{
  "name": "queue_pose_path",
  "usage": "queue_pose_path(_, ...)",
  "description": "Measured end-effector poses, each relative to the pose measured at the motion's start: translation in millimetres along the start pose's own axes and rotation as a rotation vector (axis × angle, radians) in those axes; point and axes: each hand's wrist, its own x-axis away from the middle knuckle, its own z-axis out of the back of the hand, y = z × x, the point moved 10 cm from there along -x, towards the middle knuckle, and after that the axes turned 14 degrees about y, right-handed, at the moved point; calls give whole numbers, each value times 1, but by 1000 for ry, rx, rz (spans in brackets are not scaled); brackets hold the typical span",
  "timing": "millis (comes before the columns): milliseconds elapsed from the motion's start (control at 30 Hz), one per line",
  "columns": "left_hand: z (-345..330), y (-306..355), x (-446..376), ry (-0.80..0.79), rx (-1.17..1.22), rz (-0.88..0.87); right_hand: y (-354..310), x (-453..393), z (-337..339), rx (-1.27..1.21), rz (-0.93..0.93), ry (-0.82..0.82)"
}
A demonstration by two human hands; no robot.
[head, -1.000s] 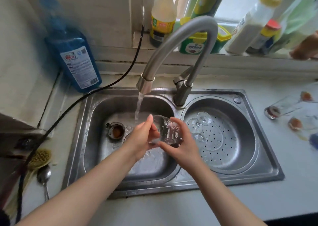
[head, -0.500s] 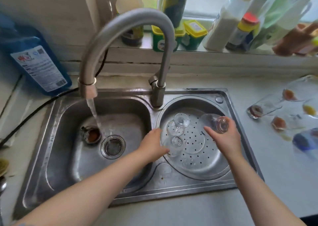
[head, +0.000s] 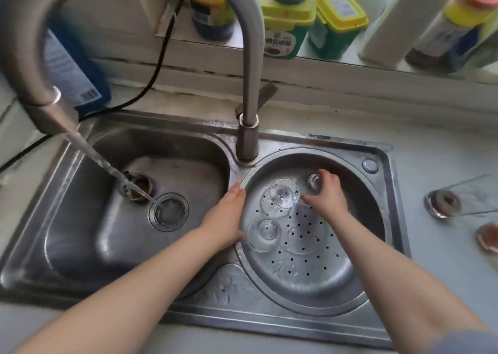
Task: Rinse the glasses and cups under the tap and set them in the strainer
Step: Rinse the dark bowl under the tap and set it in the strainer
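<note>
- The right hand (head: 324, 196) grips a small glass (head: 314, 180) upside down at the strainer's (head: 310, 286) far side.
- The left hand (head: 225, 219) lies flat and relaxed on the strainer's left rim.
- Two upturned glasses (head: 283, 196) stand just left; a careless set-down could knock them.
- Water still runs from the tap (head: 54, 116) unused.

Your pale surface (head: 444, 259) carries the steel double sink (head: 223, 294) set into it. To the sink's right two dirty glasses (head: 458, 200) lie on their sides. At the far left stands a blue bottle (head: 78, 76), with a black cable (head: 151, 81) trailing past it.
</note>
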Motion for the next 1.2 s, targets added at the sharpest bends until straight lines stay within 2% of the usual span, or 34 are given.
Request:
queue_pose_path(167,5,-14,15,103,150,4,0,5,7,-123,-67,-30)
queue_pose_path(233,7,-26,27,127,181,12,-9,11,22,-149,-62,39)
queue_pose_path(333,9,-55,49,135,173,69,-56,31,56,-152,116,289)
queue_pose_path(400,11,-76,63,108,186,150,-112,59,60,-206,323,354)
queue_pose_path(467,16,-103,76,118,208,241,-173,94,38,-291,521,264)
queue_pose_path(567,34,-155,94,200,202,380,-255,146,-26,-289,764,-22)
queue_pose_path(667,57,-209,109,298,204,518,-304,178,-107,-104,848,-318)
queue_pose_path(733,67,-239,115,329,238,585,-324,182,-153,25,853,-408)
queue_pose_path(900,71,-281,111,300,269,577,-338,160,-257,296,837,-495)
queue_pose_path(1000,63,-291,108,250,283,523,-337,153,-295,463,955,-470)
queue_pose_path(1100,58,-300,109,219,302,499,-339,158,-309,582,1062,-405)
queue_pose_path(1200,53,-308,113,207,340,508,-337,165,-299,573,1019,-364)
